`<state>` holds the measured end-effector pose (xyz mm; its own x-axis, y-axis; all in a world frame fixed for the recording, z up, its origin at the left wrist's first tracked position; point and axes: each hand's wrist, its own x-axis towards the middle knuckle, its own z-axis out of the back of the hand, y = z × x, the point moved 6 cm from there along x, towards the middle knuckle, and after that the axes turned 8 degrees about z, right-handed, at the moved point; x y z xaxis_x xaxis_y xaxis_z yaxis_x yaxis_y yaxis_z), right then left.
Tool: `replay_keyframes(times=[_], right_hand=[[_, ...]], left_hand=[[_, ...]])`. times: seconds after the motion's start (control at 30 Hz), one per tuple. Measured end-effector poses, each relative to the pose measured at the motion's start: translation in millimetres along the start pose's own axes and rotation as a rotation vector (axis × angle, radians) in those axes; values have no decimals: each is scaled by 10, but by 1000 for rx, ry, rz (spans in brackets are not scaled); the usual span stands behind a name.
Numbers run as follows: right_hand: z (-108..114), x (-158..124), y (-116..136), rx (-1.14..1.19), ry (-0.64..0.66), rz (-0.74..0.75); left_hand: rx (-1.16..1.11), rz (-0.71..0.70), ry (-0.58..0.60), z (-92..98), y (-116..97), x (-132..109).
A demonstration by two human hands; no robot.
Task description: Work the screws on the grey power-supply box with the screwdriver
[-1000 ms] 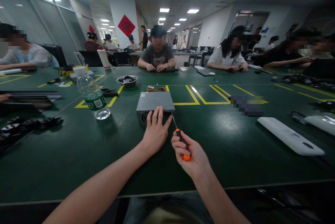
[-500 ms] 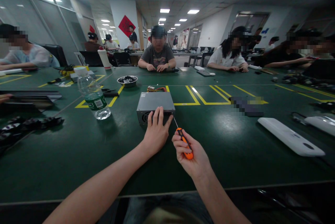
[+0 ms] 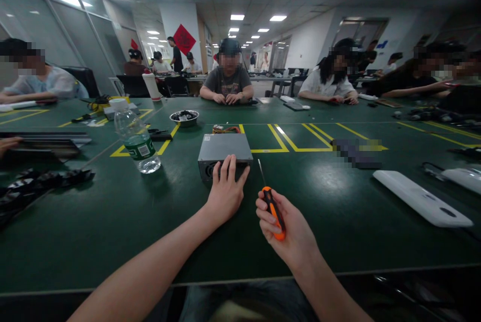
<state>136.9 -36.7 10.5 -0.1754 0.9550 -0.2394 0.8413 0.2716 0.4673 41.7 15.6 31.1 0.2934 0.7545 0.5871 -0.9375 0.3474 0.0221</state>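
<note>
A grey computer power supply (image 3: 225,147) lies on the green table, its fan side toward me and its bundle of coloured cables (image 3: 227,130) at the back. My left hand (image 3: 227,189) rests on its front edge with the fingers spread, touching the casing without gripping it. In my right hand (image 3: 287,224) is a screwdriver (image 3: 275,213) with an orange and black handle, held by closed fingers. The metal shaft points up and away from me; its tip is apart from the power supply, to the right of its front corner. My left fingers hide part of the front face.
A water bottle (image 3: 141,144) stands to the left, with a metal bowl (image 3: 184,118) of small parts behind it. On the right lie a white elongated casing (image 3: 421,196) and a dark, partly blurred object (image 3: 355,154). People sit around the table.
My right hand has drawn the screwdriver back and to the right, so its tip has left the power supply's front right corner. My left hand stays on the casing.
</note>
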Motion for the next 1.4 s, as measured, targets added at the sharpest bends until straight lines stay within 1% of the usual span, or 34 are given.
replay_keyframes(times=[0.07, 0.13, 0.2, 0.27, 0.37, 0.43, 0.5, 0.63, 0.73, 0.8, 0.83, 0.9, 0.97, 1.03, 1.07, 1.17, 1.2, 1.23, 1.3, 1.37, 1.4], right_hand=[[-12, -11, 177, -178, -11, 98], [-49, -20, 385, -403, 17, 227], [-65, -27, 566, -663, 22, 338], [-94, -31, 693, -916, 70, 446], [-120, -29, 772, -1229, 156, 576], [-119, -16, 781, -1412, 178, 611], [-139, -3, 789, -1532, 197, 641], [-256, 2, 787, -1642, 290, 721], [-364, -39, 776, -1682, 350, 840], [-446, -97, 764, -1718, 391, 985], [-490, -131, 748, -1728, 433, 1070], [-567, -193, 694, -1702, 567, 1227], [-608, -230, 624, -1660, 716, 1353], [-601, -244, 565, -1657, 807, 1481], [-582, -255, 543, -1669, 829, 1566], [-467, -300, 473, -1775, 900, 1828], [-415, -315, 447, -1802, 959, 1882], [-366, -312, 445, -1825, 973, 1898], [-288, -248, 444, -1924, 976, 1805], [-251, -176, 450, -1991, 939, 1704], [-251, -154, 453, -2001, 919, 1691]], left_hand=[[-25, 1, 4, 23, 12, 4], [-58, -6, 10, 57, 39, 20], [-90, -3, 5, 96, 102, 54], [-120, 41, -42, 140, 220, 102], [-128, 100, -128, 162, 413, 171], [-114, 102, -130, 124, 496, 208], [-100, 76, -109, 76, 531, 232], [-97, 45, -73, 23, 535, 248], [-103, 58, -81, 26, 535, 248], [-107, 66, -94, 33, 535, 245], [-108, 67, -97, 35, 533, 243], [-110, 69, -98, 34, 532, 239], [-112, 71, -96, 32, 532, 238], [-112, 72, -91, 27, 532, 240], [-111, 75, -88, 24, 533, 241], [-108, 88, -76, 17, 536, 246], [-107, 93, -74, 18, 537, 247], [-107, 96, -71, 19, 535, 248], [-111, 100, -64, 26, 530, 247], [-116, 102, -62, 37, 525, 244], [-117, 102, -63, 41, 522, 242]])
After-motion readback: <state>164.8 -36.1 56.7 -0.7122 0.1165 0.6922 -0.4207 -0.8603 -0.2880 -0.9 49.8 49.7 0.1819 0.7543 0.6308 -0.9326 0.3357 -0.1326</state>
